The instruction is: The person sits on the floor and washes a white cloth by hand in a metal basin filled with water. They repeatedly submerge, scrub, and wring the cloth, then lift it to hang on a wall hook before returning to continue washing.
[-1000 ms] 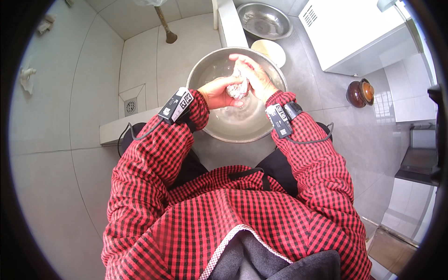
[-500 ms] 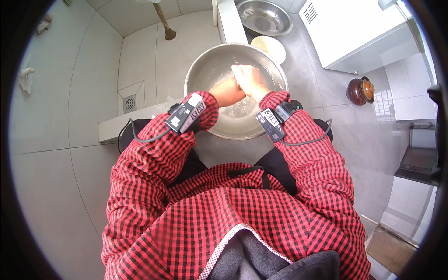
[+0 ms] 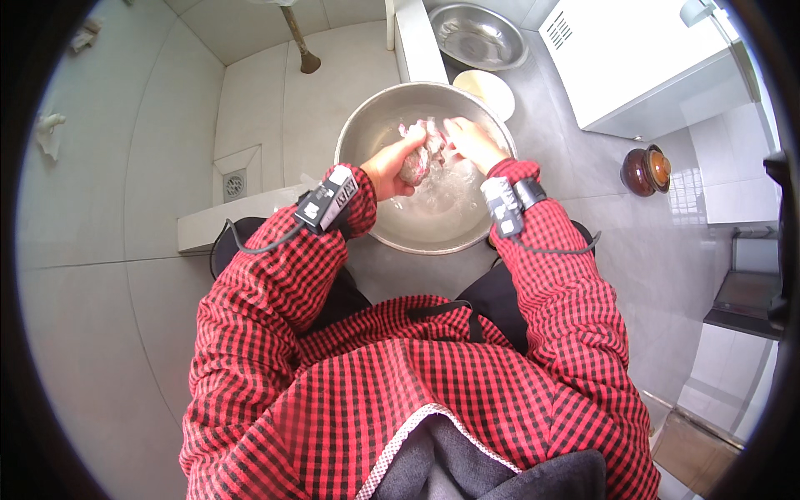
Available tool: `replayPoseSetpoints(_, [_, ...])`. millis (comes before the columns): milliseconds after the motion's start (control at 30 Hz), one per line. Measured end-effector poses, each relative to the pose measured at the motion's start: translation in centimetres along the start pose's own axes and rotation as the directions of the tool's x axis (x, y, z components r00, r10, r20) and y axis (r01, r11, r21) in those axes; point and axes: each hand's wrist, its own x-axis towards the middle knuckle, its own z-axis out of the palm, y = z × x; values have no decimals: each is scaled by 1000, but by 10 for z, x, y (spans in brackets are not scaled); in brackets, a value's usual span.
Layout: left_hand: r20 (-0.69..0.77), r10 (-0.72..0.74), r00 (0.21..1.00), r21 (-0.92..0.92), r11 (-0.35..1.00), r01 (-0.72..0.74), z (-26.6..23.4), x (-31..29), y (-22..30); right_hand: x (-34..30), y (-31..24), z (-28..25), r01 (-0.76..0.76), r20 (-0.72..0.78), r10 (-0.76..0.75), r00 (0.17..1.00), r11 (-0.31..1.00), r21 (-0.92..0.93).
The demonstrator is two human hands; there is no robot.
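Both my hands are over a wide metal basin (image 3: 360,125) with water in the bottom. My left hand (image 3: 392,170) is closed around a crumpled wet cloth (image 3: 423,155), whitish grey with pink-red patches, which bulges out between thumb and fingers. My right hand (image 3: 475,143) is at the cloth's right edge, its fingers curled toward it and slightly blurred; they seem to pinch that edge. Ripples and bright glints show on the water (image 3: 442,204) below.
Beyond the basin are a second metal basin (image 3: 479,37) and a pale round lid or bowl (image 3: 487,93). A brown lidded jar (image 3: 640,172) stands at right, near a white cabinet (image 3: 633,67). A floor drain (image 3: 235,184) lies left, behind a low ledge (image 3: 237,218).
My hands were clasped together over the basin; now they are apart, the left drawn left and the right shifted right. The cloth between them has come into sight.
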Motion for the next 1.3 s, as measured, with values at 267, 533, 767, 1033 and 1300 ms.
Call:
replayPoseSetpoints(267, [184,141,973,-408,911,-55,-5,4,0,-5,-2,17,-120,171,-33,985,585,802])
replayPoseSetpoints(533, [425,55,903,-221,974,45,-4,0,2,-31,-32,26,205,26,-381,924,552,808])
replayPoseSetpoints(767, [447,94,889,-149,988,-30,2,-8,9,-34,-38,18,227,-63,-311,948,527,819])
replayPoseSetpoints(1033, [150,42,988,255,964,-79,12,-13,17,-28,-33,22,166,11,-301,953,555,815])
replayPoseSetpoints(1300, [-21,102,995,613,787,-68,12,-6,17,-30,-29,35,235,52,-327,944,772,591])
